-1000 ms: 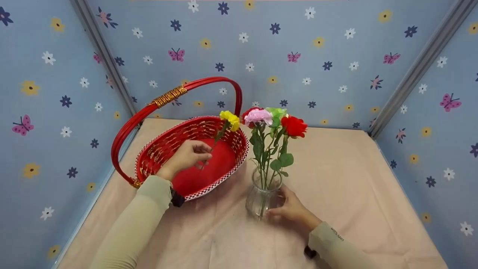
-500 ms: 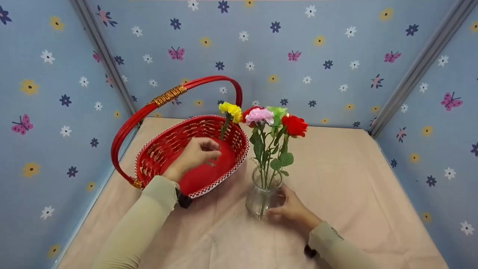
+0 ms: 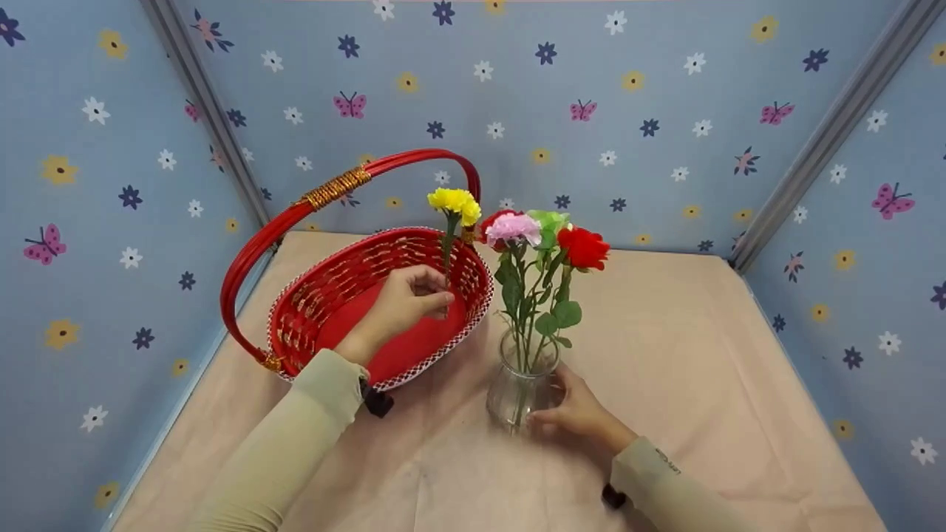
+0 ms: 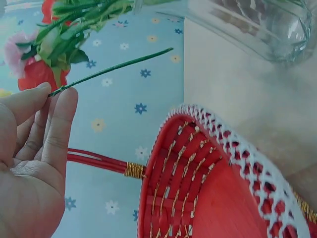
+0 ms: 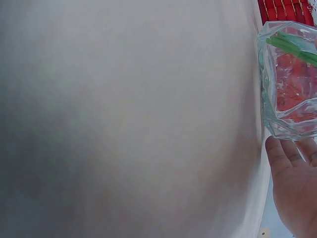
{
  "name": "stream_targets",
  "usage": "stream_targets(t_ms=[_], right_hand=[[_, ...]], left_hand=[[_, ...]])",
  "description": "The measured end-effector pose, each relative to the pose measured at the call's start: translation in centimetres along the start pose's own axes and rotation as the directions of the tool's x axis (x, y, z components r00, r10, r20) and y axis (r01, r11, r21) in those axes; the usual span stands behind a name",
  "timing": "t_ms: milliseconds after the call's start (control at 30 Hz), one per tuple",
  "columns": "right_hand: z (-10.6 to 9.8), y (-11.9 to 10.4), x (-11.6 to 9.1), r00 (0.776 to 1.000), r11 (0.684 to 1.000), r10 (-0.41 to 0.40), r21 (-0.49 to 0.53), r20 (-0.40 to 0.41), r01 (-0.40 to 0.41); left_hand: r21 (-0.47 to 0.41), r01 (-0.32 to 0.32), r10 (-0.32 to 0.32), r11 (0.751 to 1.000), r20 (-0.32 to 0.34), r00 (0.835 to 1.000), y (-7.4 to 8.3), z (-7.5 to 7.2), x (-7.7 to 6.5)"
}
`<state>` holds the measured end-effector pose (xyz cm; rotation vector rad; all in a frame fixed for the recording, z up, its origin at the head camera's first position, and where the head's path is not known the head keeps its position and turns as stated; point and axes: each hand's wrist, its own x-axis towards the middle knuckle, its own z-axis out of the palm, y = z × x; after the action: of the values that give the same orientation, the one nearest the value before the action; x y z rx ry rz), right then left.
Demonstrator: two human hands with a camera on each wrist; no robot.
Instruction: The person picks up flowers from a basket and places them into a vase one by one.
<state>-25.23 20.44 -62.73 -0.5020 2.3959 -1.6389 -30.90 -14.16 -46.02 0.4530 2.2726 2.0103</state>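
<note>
A yellow carnation (image 3: 454, 205) stands nearly upright in my left hand (image 3: 399, 303), which pinches its stem above the red basket (image 3: 332, 318). In the left wrist view the green stem (image 4: 114, 68) sticks out past the fingertips, its lower end free. My right hand (image 3: 584, 417) holds the clear glass vase (image 3: 506, 403) at its right side, thumb in front and fingers partly behind. Several flowers stand in the vase: a pink carnation (image 3: 514, 229), a red rose (image 3: 584, 248), a light green flower (image 3: 547, 225) and another red one behind the pink.
The basket's tall red handle (image 3: 255, 251) with gold wrapping arches over its left and back. A pale pink cloth (image 3: 665, 340) covers the table. Blue walls (image 3: 502, 74) patterned with flowers and butterflies stand at the back and both sides.
My left hand has moved right and slightly away over the basket, raising the yellow carnation and turning it more upright. The right hand and the vase have stayed in place.
</note>
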Motion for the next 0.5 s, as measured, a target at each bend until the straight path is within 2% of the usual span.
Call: stream_targets(t_ms=[267,500], right_hand=[[0.1,-0.2,0.1,1.000,1.000,0.024,0.001,0.003,-0.024],[0.1,-0.2,0.1,1.000,1.000,0.024,0.008,-0.007,-0.024]], left_hand=[[-0.064,-0.076,0.073,0.995,-0.053,0.996,0.7,1.5,-0.1],[-0.146,-0.092,0.069,0.985,-0.153,0.986,1.4,3.1,-0.2]])
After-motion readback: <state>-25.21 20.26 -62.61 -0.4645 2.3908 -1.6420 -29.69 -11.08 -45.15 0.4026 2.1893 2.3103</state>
